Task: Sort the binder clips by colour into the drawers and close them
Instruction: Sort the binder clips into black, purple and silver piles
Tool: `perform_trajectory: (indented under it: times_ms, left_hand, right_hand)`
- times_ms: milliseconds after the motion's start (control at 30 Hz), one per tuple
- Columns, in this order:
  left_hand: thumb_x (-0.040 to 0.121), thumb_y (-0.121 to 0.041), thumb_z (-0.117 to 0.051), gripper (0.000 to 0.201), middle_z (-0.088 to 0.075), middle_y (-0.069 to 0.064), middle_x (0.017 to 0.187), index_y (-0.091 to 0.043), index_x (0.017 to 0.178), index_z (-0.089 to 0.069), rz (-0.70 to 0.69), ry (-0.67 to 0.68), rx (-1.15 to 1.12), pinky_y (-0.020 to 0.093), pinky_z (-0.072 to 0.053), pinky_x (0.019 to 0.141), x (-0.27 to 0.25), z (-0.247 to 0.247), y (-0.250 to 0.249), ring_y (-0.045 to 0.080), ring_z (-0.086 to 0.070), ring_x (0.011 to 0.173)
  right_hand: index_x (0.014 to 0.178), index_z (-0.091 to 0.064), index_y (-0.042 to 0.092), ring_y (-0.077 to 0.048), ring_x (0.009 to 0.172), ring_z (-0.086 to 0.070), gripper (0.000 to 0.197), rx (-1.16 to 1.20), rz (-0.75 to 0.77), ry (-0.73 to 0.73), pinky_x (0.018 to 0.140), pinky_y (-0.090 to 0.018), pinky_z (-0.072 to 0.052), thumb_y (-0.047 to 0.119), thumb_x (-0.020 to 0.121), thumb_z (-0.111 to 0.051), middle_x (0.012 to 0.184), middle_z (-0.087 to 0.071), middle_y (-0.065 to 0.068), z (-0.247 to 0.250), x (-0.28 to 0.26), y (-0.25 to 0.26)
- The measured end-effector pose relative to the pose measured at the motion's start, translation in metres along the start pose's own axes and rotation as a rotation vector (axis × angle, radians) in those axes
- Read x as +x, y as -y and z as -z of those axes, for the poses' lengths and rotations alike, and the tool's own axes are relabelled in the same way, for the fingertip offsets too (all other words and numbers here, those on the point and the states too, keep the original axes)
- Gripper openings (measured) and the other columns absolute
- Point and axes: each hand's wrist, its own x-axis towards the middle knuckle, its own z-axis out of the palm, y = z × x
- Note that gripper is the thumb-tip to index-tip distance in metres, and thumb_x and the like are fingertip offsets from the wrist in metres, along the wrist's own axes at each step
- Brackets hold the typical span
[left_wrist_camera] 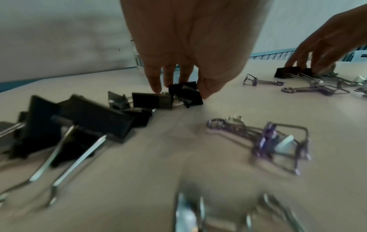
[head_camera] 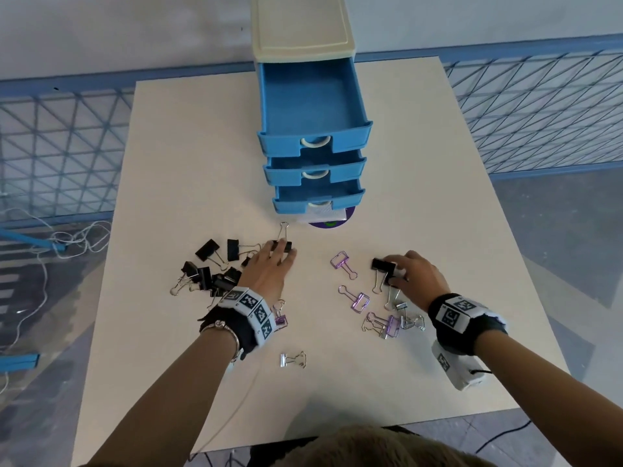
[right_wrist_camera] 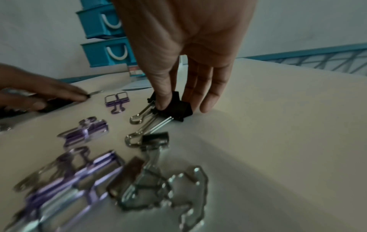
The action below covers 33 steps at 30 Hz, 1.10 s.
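Observation:
A cream cabinet holds three blue drawers, all open: the top drawer point(head_camera: 315, 143) is pulled far out and looks empty, while the middle drawer point(head_camera: 313, 171) and bottom drawer point(head_camera: 317, 201) are out only a little. My left hand point(head_camera: 281, 252) pinches a black clip point(left_wrist_camera: 185, 93) at the edge of the black clip pile point(head_camera: 209, 274). My right hand point(head_camera: 396, 271) pinches another black clip point(right_wrist_camera: 176, 108) between thumb and fingers on the table. Purple clips point(head_camera: 344, 262) and silver clips point(head_camera: 292, 359) lie scattered in the middle and on the right.
The beige table point(head_camera: 438, 197) has edges close on both sides. A blue mesh fence point(head_camera: 539, 106) runs behind it, and white cables point(head_camera: 67, 241) lie on the floor at the left. A purple disc point(head_camera: 328, 224) shows under the cabinet's front.

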Motion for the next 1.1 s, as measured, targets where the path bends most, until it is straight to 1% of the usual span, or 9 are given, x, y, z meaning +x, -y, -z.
perform_trajectory:
  times_ms: [100,200,300,400,667,733,867,967,1100]
  left_hand:
    - [0.091,-0.005,-0.044,0.052,-0.017,0.015,0.153,-0.012,0.14,-0.029,0.008,-0.095,-0.09,0.046,-0.021,0.113,-0.017,-0.008,0.002,0.038,-0.018,0.138]
    - [0.076,-0.008,-0.067,0.05,-0.041,0.024,0.139,-0.006,0.123,-0.052,-0.02,-0.209,-0.141,0.055,-0.035,0.102,-0.027,-0.013,-0.007,0.045,-0.041,0.124]
    - [0.09,-0.02,-0.051,0.057,-0.01,0.019,0.153,-0.013,0.141,-0.026,-0.128,-0.142,-0.234,0.045,-0.017,0.114,-0.025,-0.006,-0.042,0.034,-0.015,0.14]
    - [0.093,-0.029,-0.044,0.064,0.011,0.013,0.155,-0.021,0.145,-0.007,-0.199,-0.056,-0.236,0.043,-0.012,0.117,-0.012,0.004,-0.077,0.031,0.003,0.142]
    - [0.089,-0.025,-0.05,0.064,0.009,0.017,0.154,-0.018,0.142,-0.014,-0.288,0.008,-0.134,0.048,-0.012,0.116,-0.014,-0.02,-0.103,0.035,0.01,0.14]
    - [0.086,-0.022,-0.054,0.062,-0.001,0.018,0.154,-0.018,0.138,-0.021,-0.323,-0.019,-0.166,0.048,-0.017,0.114,-0.029,-0.027,-0.104,0.035,0.001,0.141]
    - [0.069,-0.029,-0.068,0.054,-0.048,0.013,0.136,-0.021,0.119,-0.048,-0.306,-0.137,-0.207,0.042,-0.049,0.095,-0.055,-0.032,-0.098,0.029,-0.046,0.125]
    - [0.076,-0.029,-0.051,0.04,-0.056,0.008,0.127,-0.02,0.115,-0.051,-0.22,-0.286,-0.297,0.036,-0.049,0.091,-0.07,-0.028,-0.08,0.023,-0.047,0.121]
    - [0.083,-0.022,-0.039,0.039,-0.052,0.015,0.129,-0.012,0.118,-0.052,0.022,-0.328,-0.532,0.038,-0.05,0.093,-0.098,-0.031,-0.046,0.026,-0.051,0.118]
  right_hand:
    - [0.116,-0.059,0.022,-0.033,0.091,-0.059,0.038,0.042,-0.04,-0.031,0.074,-0.03,-0.04,0.015,0.08,-0.065,0.103,-0.057,-0.012,0.007,0.009,-0.003]
    - [0.116,-0.059,0.022,-0.034,0.094,-0.059,0.038,0.033,-0.018,-0.025,0.078,-0.034,-0.043,0.012,0.079,-0.065,0.103,-0.057,-0.014,0.013,0.018,0.001]
    - [0.116,-0.059,0.021,-0.034,0.095,-0.058,0.039,0.02,0.0,-0.009,0.079,-0.032,-0.042,0.01,0.078,-0.065,0.103,-0.057,-0.015,0.016,0.026,0.005]
    - [0.115,-0.06,0.021,-0.034,0.095,-0.058,0.039,0.016,-0.004,0.005,0.076,-0.031,-0.039,0.009,0.078,-0.065,0.093,-0.051,-0.008,0.018,0.031,0.007]
    - [0.114,-0.06,0.019,-0.034,0.091,-0.059,0.039,0.008,0.042,0.015,0.077,-0.032,-0.042,0.006,0.077,-0.065,0.088,-0.047,-0.003,0.021,0.038,0.007]
    - [0.116,-0.059,0.018,-0.033,0.092,-0.058,0.039,0.001,0.085,0.032,0.076,-0.03,-0.041,0.006,0.078,-0.063,0.088,-0.046,-0.003,0.019,0.043,0.017]
    - [0.119,-0.056,0.016,-0.034,0.096,-0.057,0.039,-0.031,0.184,0.103,0.077,-0.033,-0.042,0.006,0.081,-0.061,0.097,-0.054,-0.013,0.007,0.053,0.054]
    - [0.12,-0.055,0.015,-0.035,0.1,-0.057,0.039,-0.046,0.258,0.133,0.084,-0.037,-0.046,0.007,0.082,-0.06,0.11,-0.057,-0.015,-0.005,0.058,0.086]
    - [0.117,-0.056,0.014,-0.036,0.103,-0.057,0.036,-0.063,0.322,0.152,0.086,-0.04,-0.047,0.008,0.082,-0.059,0.113,-0.058,-0.016,-0.021,0.064,0.122]
